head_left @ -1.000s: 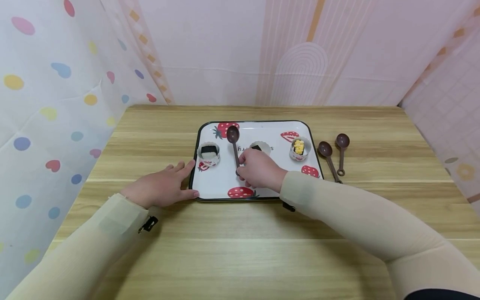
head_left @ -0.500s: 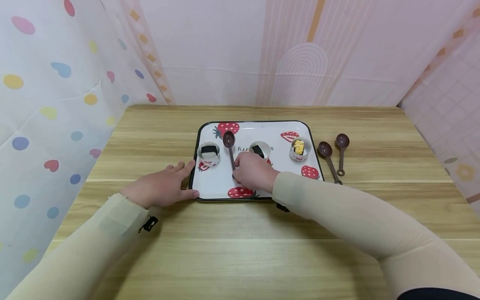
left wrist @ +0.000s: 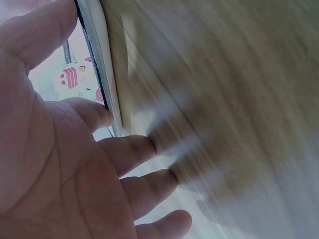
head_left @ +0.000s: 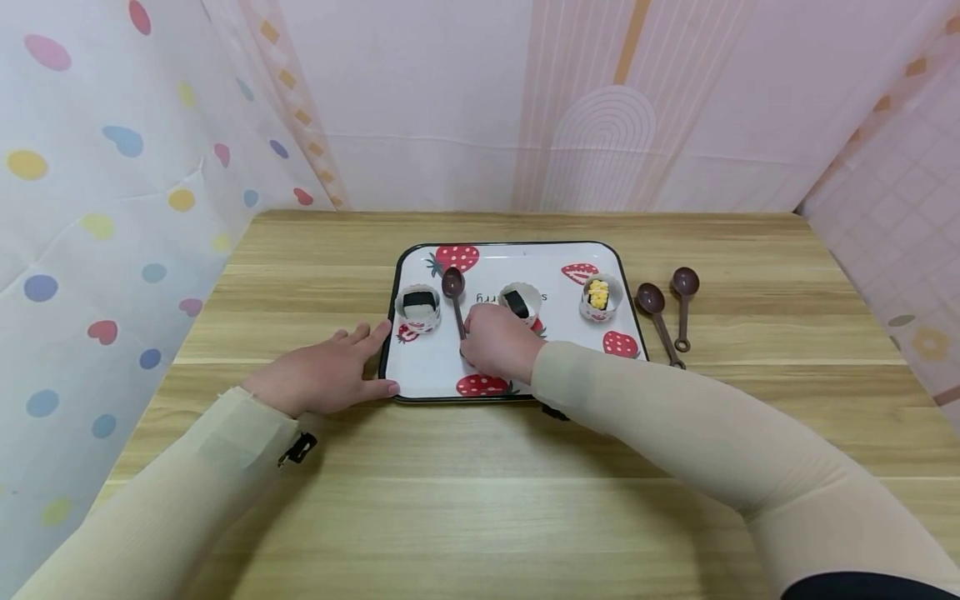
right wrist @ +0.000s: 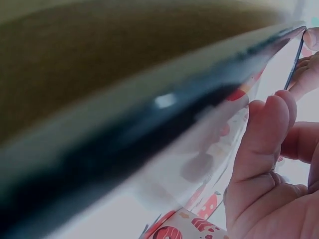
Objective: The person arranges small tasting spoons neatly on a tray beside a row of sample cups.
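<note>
Lying on the bench (head_left: pixel 480 500): strawberry-print tray (head_left: pixel 525 260), black-rimmed. Brown spoon (head_left: pixel 453 284), bowl toward the tray's ten o'clock, handle pinched by the right hand (head_left: pixel 497 340). Left hand (head_left: pixel 327 375) gripping nothing, fingers spread, touching the rim toward eight. Obstacles: nine-o'clock cup (head_left: pixel 420 324) near the spoon; central cup (head_left: pixel 532 297) just beside the right hand. Egg-topped cup (head_left: pixel 597 315), three o'clock; beyond, two loose spoons (head_left: pixel 651 298).

Brown spoon (head_left: pixel 453 283), white tray (head_left: pixel 562 371) with red strawberries, black rim, polka-dotted left curtain (head_left: pixel 97 250)
</note>
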A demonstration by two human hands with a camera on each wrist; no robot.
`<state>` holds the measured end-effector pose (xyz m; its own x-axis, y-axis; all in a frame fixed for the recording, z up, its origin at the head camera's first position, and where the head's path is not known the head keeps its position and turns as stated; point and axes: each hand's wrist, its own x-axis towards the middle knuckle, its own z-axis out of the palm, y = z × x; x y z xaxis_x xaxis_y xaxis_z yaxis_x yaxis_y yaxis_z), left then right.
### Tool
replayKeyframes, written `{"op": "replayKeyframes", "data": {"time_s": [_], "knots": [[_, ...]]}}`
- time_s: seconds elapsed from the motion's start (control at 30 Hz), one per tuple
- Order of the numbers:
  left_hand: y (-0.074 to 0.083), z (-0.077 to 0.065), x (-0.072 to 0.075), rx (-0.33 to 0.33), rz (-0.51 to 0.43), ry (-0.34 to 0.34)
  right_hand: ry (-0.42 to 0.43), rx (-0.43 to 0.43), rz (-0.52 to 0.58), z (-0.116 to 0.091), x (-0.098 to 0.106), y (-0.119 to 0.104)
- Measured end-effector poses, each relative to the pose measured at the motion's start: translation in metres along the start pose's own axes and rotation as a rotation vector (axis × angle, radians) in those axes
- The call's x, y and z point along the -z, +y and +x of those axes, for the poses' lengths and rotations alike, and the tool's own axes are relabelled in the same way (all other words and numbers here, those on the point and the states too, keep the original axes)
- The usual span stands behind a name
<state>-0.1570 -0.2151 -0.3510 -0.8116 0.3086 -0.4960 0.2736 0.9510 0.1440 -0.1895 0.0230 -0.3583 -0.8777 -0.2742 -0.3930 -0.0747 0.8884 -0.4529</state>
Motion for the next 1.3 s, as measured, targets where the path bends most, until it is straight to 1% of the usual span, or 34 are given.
{"op": "replayKeyframes", "data": {"time_s": [0.1,0.3,0.57,0.8,0.97,1.13,1.2,1.3], "knots": [[0.0,0.0,0.0,0.001,0.001,0.001,-0.003,0.008,-0.021,0.001,-0.001,-0.002],[-0.001,0.0,-0.001,0.005,0.003,0.0,-0.014,0.002,-0.018,0.0,0.0,-0.004],[0.0,-0.002,0.0,0.017,0.001,-0.002,-0.013,0.014,-0.01,-0.001,0.0,-0.001],[0.001,-0.004,0.001,0.017,0.0,-0.002,0.011,0.039,-0.07,-0.002,-0.002,-0.002],[0.0,-0.003,0.0,0.018,0.001,-0.002,0.007,0.034,-0.062,-0.004,-0.001,-0.002],[0.0,-0.002,-0.001,0.02,0.0,-0.003,-0.003,0.025,-0.016,-0.012,0.008,-0.001],[0.0,-0.002,-0.001,0.017,-0.001,-0.003,-0.006,0.044,-0.006,-0.018,0.015,0.001],[0.0,-0.002,0.0,0.012,0.0,0.0,0.01,0.09,0.012,-0.03,0.03,0.007]]}}
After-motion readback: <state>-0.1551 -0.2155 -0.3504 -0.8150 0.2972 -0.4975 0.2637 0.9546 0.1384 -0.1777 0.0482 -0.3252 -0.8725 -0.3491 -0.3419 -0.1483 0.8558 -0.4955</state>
